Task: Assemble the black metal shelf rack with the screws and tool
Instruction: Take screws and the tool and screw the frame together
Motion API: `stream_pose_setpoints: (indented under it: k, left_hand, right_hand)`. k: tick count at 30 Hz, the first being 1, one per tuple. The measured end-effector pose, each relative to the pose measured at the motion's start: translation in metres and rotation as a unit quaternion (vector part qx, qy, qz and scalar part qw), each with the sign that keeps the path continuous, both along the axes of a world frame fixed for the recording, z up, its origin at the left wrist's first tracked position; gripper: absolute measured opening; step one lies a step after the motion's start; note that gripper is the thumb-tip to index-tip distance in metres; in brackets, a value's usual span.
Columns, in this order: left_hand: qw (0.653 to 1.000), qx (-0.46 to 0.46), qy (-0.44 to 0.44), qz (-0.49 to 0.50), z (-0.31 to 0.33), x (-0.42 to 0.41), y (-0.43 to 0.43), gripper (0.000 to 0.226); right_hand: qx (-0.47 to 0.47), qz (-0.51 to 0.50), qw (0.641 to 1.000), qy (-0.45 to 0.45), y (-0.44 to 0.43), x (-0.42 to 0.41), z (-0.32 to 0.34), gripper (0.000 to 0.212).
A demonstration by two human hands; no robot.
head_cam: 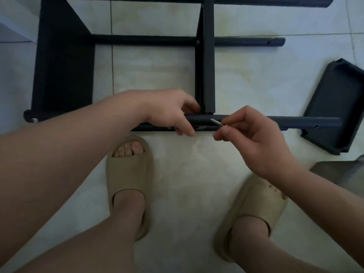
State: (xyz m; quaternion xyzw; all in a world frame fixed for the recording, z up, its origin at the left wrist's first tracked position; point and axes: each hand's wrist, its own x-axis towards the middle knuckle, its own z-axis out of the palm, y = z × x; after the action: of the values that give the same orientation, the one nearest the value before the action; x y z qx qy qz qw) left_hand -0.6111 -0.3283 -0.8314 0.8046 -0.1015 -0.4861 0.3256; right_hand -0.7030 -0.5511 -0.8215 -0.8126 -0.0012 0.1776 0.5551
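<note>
The black metal shelf rack [63, 62] lies on its side on the tiled floor, with a shelf panel at the left and a second panel [206, 66] seen edge-on in the middle. My left hand [173, 113] grips the near black tube [285, 122] where that middle panel meets it. My right hand [254, 138] pinches a thin silver tool [216, 123], whose tip sits at the tube's joint. A screw end [34, 120] sticks out of the tube's left end.
A loose black shelf panel [334, 109] lies on the floor at the right. Two further tubes [256, 41] run across the back. My feet in tan slippers [128, 174] stand just below the near tube. A grey object [342, 174] sits at the right edge.
</note>
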Motion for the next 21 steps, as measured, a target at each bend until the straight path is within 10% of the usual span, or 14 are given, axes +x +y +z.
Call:
stream_pose_setpoints:
  k: [21]
  left_hand:
    - [0.988,-0.126,0.028,0.090,-0.014,0.009,-0.015,0.037]
  right_hand:
    - [-0.049,0.001,0.998,-0.044,-0.010,0.002,-0.011,0.014]
